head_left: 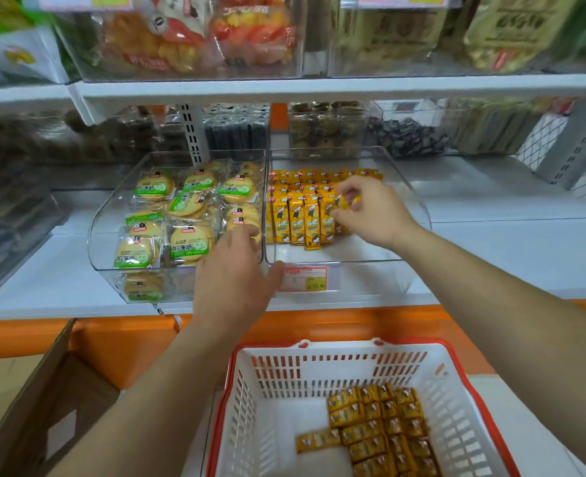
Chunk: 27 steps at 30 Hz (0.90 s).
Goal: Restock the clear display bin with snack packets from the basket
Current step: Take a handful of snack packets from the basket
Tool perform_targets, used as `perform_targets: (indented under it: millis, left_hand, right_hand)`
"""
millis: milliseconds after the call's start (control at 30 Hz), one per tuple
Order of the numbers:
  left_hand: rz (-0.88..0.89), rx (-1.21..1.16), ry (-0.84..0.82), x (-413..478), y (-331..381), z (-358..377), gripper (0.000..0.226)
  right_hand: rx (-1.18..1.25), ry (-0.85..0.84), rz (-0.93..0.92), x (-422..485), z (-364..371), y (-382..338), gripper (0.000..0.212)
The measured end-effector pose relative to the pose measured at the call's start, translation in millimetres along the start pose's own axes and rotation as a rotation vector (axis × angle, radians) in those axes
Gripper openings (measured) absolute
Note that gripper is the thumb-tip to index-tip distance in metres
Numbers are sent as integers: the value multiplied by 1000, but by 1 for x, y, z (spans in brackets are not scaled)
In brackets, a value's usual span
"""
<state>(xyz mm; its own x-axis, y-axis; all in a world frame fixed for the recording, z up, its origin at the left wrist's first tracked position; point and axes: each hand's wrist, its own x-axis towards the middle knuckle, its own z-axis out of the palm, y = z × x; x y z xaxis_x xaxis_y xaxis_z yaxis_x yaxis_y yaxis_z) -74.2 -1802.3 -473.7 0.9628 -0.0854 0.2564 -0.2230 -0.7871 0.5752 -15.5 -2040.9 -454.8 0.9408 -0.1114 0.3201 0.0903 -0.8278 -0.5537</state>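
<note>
The clear display bin stands on the white shelf and holds several rows of yellow snack packets. Inside the bin, my right hand curls its fingers round yellow packets at the right end of the front row. My left hand lies flat with straight fingers against the front left corner of the bin, thumb near the price tag. Below, the white basket with a red rim holds several more yellow packets in its right half.
A second clear bin of round biscuit packs stands to the left, touching the display bin. More bins fill the shelves behind and above. An open cardboard box sits at lower left. An orange ledge runs below the shelf.
</note>
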Motion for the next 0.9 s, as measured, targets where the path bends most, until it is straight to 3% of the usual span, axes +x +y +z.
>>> perform_targets:
  millis: [100,200,333,467,600,767,900]
  left_hand:
    - [141,39,4,-15,10,-9,53]
    - [192,41,-220,-42,17,-8,38]
    - [189,139,-530,-73,9,12,30]
    - [111,272,-702,-87,-11,54,40]
    - [-35,280,-800,-102,-42,111,43]
    - [-182,251,-890,-131,-92,192,53]
    - [-282,218,-900,-141,-126,247,59]
  right_hand:
    - [107,-32,-82,-48,-23,-14,37]
    - [158,-136,-115,-106,-40,-13,32]
    - [-20,-388,-36,-159,-30,21,27]
    - [-172,-615,64,-190,11,66,25]
    - [-223,-780,139,-213,70,108,39]
    - [-193,-749,275,-234,150,148,56]
    - [-272,-661,236,-248,193,178,73]
